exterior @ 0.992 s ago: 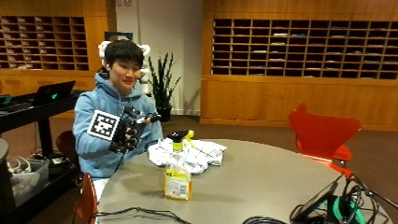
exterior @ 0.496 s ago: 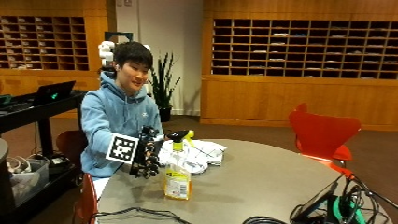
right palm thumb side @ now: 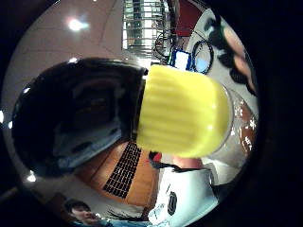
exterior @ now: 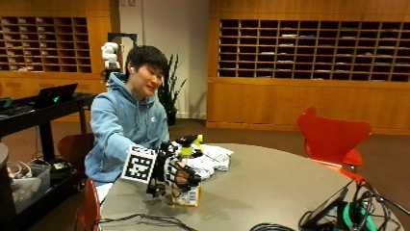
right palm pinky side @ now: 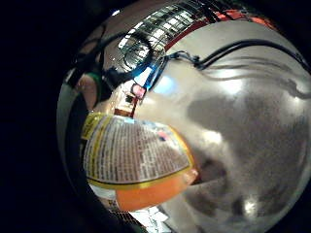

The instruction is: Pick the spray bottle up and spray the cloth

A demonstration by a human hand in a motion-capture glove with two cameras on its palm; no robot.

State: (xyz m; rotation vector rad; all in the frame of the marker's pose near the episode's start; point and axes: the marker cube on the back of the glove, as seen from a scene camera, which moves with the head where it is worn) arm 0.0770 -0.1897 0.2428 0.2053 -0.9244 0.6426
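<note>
The gloved right hand appears curled around the spray bottle, which stands on the table (not lifted yet). The cloth lies just behind the bottle, unsprayed so far.

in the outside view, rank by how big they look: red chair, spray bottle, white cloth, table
1. table
2. red chair
3. white cloth and spray bottle: too close to rank, since the gloved right hand covers much of the bottle and the bottle stands nearer the camera.
</note>
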